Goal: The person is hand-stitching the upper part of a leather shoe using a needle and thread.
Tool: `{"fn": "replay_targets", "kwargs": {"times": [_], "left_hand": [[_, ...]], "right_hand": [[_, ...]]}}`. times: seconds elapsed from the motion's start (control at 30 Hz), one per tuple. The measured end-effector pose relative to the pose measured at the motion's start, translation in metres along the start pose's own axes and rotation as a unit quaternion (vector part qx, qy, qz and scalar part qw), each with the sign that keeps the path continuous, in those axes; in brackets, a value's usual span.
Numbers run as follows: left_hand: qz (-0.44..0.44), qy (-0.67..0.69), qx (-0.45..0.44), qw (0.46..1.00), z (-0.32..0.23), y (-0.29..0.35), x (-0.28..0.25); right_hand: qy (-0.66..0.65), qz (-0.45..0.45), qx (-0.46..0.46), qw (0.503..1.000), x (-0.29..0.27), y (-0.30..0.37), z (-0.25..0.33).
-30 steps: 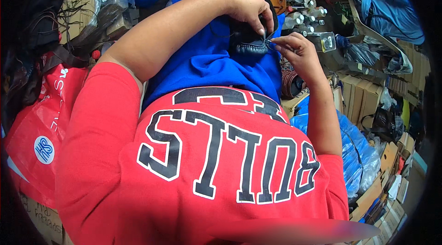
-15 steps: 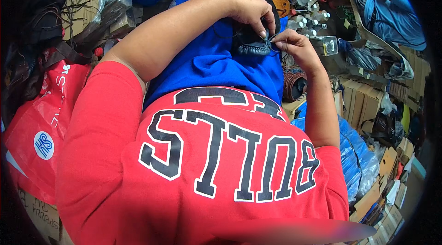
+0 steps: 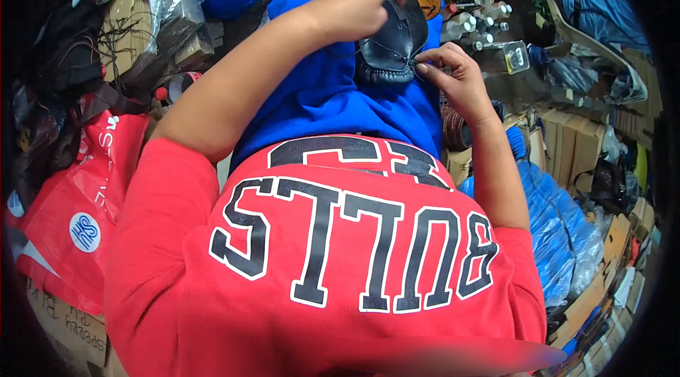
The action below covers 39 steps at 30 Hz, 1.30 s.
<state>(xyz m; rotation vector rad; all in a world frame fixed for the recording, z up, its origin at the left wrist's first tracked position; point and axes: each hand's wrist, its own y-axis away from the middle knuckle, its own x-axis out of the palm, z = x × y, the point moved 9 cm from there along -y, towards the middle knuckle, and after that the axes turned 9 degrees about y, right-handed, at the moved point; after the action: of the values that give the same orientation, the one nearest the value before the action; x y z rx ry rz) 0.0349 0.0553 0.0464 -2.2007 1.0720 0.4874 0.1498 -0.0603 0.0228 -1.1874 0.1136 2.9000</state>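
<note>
A black shoe (image 3: 387, 69) lies on the blue cloth (image 3: 312, 97) over the person's lap, its gathered toe seam turned toward the body. A thin dark cord (image 3: 391, 50) appears to cross its upper toward the right edge. Careful work here likely calls for a steady shoe, an even pull on the cord with no slack or snag, and pleats kept level, since a hard tug could pucker the leather.

The right hand (image 3: 457, 79) has its thumb and forefinger brought close together at the shoe's right edge, by the seam; whether they pinch cord or leather is too small to tell. The left hand (image 3: 365, 5) is raised over the far part of the shoe, its fingers bent and partly curled; I cannot tell whether it has hold of anything.

Just beyond the shoe, to its right, sits an orange-brown leather piece (image 3: 427, 3), with clear bottles (image 3: 464, 25) near it. Farther out are cardboard boxes (image 3: 563, 139) and a blue plastic bundle (image 3: 549, 228) on the right, and a red bag (image 3: 74, 200) on the left.
</note>
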Motion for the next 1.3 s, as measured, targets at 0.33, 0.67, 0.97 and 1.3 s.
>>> {"fn": "replay_targets", "kwargs": {"times": [0.33, 0.67, 0.97, 1.3], "left_hand": [[0.003, 0.022, -0.078, 0.997, -0.032, 0.063, -0.005], [-0.036, -0.072, -0.026, 0.996, -0.032, 0.053, 0.009], [0.018, -0.044, -0.078, 0.996, -0.012, 0.051, 0.023], [0.008, -0.066, -0.04, 0.997, -0.015, 0.05, 0.023]], "right_hand": [[0.198, -0.086, -0.052, 0.975, 0.014, 0.036, 0.03], [0.051, 0.003, 0.018, 0.999, 0.012, 0.026, -0.011], [-0.053, 0.13, 0.028, 0.99, 0.012, 0.0, -0.023], [-0.068, 0.13, 0.018, 0.989, 0.013, -0.004, -0.029]]}}
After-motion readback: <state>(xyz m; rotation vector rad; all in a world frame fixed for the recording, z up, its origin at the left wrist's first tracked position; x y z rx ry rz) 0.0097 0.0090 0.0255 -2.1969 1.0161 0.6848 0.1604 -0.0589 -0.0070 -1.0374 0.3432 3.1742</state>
